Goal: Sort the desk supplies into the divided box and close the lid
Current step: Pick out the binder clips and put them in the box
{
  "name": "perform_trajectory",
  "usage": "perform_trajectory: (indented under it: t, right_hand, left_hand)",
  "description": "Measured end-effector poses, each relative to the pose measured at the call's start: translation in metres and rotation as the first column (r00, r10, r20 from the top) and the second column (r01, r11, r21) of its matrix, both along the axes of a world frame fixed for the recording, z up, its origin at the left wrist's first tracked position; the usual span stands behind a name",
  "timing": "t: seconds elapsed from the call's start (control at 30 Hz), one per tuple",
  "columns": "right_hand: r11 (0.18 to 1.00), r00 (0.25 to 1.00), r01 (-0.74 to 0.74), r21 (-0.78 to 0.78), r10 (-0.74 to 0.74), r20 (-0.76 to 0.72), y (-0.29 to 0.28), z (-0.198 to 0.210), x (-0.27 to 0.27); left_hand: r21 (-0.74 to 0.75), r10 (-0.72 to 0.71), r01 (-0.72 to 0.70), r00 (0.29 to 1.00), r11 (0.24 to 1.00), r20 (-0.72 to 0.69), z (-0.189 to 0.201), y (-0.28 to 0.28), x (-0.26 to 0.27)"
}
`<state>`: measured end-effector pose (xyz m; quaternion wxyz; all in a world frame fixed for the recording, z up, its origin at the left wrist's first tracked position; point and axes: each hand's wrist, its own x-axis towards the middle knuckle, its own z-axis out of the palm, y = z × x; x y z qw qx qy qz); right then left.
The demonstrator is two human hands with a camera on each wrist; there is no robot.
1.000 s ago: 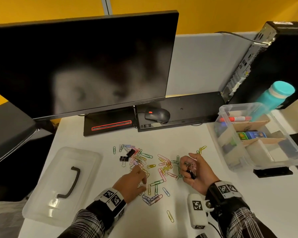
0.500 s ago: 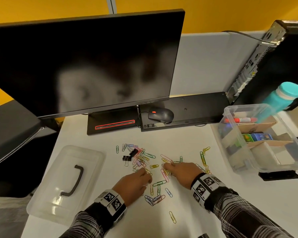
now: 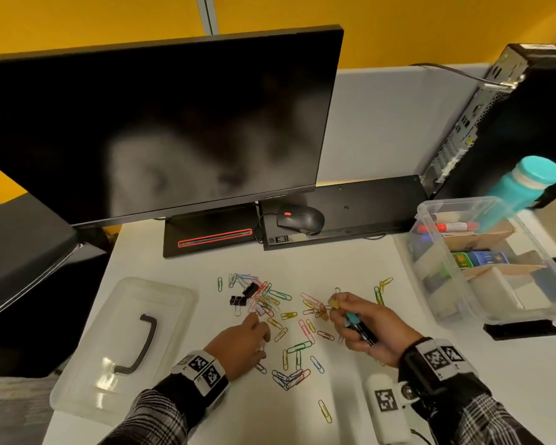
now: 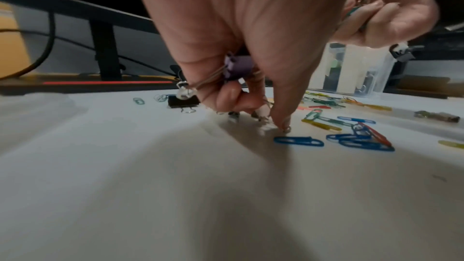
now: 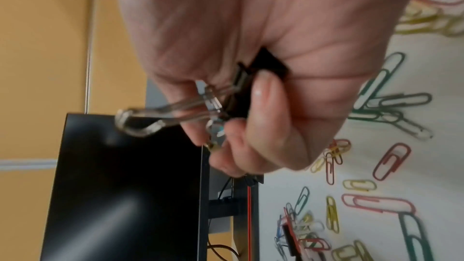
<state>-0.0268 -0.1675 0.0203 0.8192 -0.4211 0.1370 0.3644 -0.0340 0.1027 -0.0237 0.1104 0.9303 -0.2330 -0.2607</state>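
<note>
Since half a second ago the right hand point(image 3: 363, 326) has lifted off the desk point(image 3: 463, 380) and turned palm-up, gripping binder clips point(image 5: 253, 86). The left hand point(image 3: 241, 343) pinches a purple clip point(image 4: 238, 65) among the paperclips point(image 3: 297, 346). The box point(image 3: 430, 284) waits, open, at right; a transfer looks near.

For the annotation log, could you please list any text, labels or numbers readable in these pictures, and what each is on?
No text is readable.
Wrist bands: square black-and-white marker codes only; the tiny characters beside them are blurred.
Red marker pen in the divided box: print too small.
Colourful packets: print blurred.
</note>
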Motion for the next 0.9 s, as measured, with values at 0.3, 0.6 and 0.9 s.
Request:
perform_trajectory:
  t: [0.3, 0.6, 0.9]
  right_hand:
    - [0.985, 0.999, -0.001, -0.175, 0.009, 0.042, 0.026, 0.006, 0.012]
    - [0.219, 0.541, -0.161, -0.962, 0.835, 0.099, 0.087, -0.013, 0.011]
    - [-0.041, 0.124, 0.151, -0.988, 0.992, -0.023, 0.146, -0.032, 0.017]
  left_hand:
    - [-0.243, 0.216, -0.231, 0.973, 0.942, -0.086, 0.003, 0.010, -0.011]
    - [-0.456, 0.591, -0.576, 0.797, 0.678, -0.128, 0.010, 0.049, -0.019]
    - [-0.494, 0.825, -0.748, 0.556, 0.443, -0.104, 0.010, 0.064, -0.013]
